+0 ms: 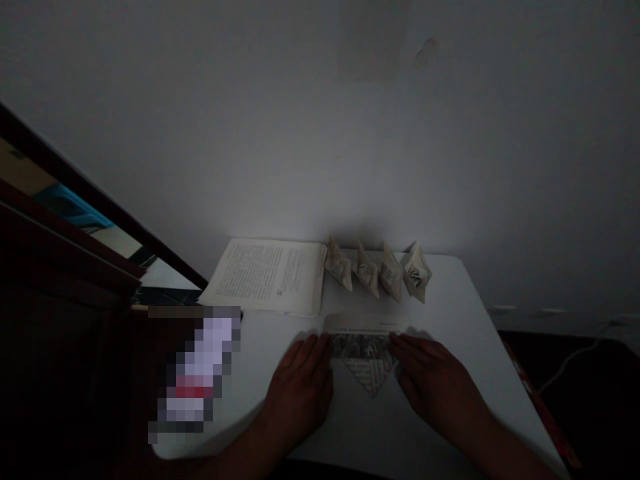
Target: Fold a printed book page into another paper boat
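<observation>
Left hand (300,390): we find it lying flat and open on the table, palm down, nothing grasped. Its fingertips touch the paper's left edge, at 9 o'clock of the sheet.

Right hand (433,387): also flat and open, palm down, no grasp. Its fingertips rest on the paper's right edge, at 3 o'clock of the sheet.

Paper (367,360): a printed sheet lying flat between the two hands, near the middle of the table. We note it is folded into a triangle whose tip points to 6 o'clock, toward the person, with a plain strip across its far edge at 12 o'clock.

Table (465,313): white top, dimly lit; it bears everything listed here.

Book (270,275): open, pages up, at 11 o'clock of the paper, apart from it.

Folded pieces (377,270): four small printed-paper shapes standing in a row at 12 to 1 o'clock of the paper, just beside the book's right edge.

Cabinet (60,320): dark wood at 9 o'clock, beside the table; detail is lost in shadow.

Cable (570,363): pale, on the floor at 3 o'clock, off the table.

Wall (320,133): plain and pale, behind the table at 12 o'clock.
</observation>
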`<state>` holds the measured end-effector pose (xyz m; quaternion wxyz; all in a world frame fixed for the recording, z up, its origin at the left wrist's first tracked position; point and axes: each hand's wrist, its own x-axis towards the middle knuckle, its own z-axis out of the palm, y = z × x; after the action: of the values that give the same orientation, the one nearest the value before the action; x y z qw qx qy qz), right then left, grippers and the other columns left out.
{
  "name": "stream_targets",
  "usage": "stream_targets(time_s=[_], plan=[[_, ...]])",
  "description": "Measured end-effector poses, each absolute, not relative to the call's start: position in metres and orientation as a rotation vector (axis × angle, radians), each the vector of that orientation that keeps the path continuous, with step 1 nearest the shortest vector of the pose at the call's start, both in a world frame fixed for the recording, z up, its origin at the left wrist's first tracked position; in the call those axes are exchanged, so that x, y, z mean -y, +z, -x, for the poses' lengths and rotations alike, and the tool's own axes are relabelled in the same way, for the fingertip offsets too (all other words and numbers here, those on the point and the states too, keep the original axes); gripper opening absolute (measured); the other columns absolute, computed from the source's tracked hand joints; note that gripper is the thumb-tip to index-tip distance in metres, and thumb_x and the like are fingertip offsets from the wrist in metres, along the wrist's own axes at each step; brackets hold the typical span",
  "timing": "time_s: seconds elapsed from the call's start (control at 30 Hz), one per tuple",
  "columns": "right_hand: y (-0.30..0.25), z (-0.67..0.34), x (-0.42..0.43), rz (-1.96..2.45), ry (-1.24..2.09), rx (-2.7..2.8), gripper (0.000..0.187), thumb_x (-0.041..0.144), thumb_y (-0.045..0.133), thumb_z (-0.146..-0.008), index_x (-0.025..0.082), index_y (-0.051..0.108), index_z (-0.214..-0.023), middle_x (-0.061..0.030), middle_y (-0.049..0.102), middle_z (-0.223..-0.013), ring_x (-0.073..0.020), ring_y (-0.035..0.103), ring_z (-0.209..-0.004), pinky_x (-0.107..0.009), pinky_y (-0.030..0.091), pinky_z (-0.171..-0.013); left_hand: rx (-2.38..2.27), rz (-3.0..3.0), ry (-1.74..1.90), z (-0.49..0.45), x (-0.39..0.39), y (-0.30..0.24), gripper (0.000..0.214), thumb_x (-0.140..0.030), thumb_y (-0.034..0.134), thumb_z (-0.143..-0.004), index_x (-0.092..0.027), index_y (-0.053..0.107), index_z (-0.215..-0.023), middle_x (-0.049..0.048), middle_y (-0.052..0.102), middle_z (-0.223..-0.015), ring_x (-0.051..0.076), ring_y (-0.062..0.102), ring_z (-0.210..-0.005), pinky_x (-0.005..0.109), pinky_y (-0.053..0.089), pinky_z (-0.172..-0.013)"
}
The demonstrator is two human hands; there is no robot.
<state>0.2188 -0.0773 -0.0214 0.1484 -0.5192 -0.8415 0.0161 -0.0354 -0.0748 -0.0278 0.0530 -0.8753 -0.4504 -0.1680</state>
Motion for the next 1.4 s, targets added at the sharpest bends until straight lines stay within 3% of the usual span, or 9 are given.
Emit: stream_targets(time_s=[0.87,1.4], plan=[[-0.019,-0.219,0.079,1.479,0.039,2.411,0.040,0.012,0.046,-0.078,0.019,0.061,-0.114,-0.0054,0.062,-0.119,-0.0225,0.057,-0.107,-0.041,0.046,-0.090,1.450,2.579,-0.422,0.037,0.078,-0.024,0.038,-0.025,0.045,-0.084,-0.017,0.055,-0.120,0.0066,0.053,-0.128,0.027,0.054,-0.106,0.044,0.040,-0.092],[-0.006,-0.210,0.075,1.475,0.006,2.385,0.031,0.015,0.051,-0.076,0.018,0.065,-0.103,-0.0067,0.067,-0.109,-0.0241,0.060,-0.097,-0.042,0.043,-0.086,1.519,2.597,-0.412,0.015,0.075,-0.013,0.041,-0.029,0.046,-0.081,-0.013,0.054,-0.118,0.0124,0.057,-0.121,0.029,0.052,-0.107,0.047,0.037,-0.093]])
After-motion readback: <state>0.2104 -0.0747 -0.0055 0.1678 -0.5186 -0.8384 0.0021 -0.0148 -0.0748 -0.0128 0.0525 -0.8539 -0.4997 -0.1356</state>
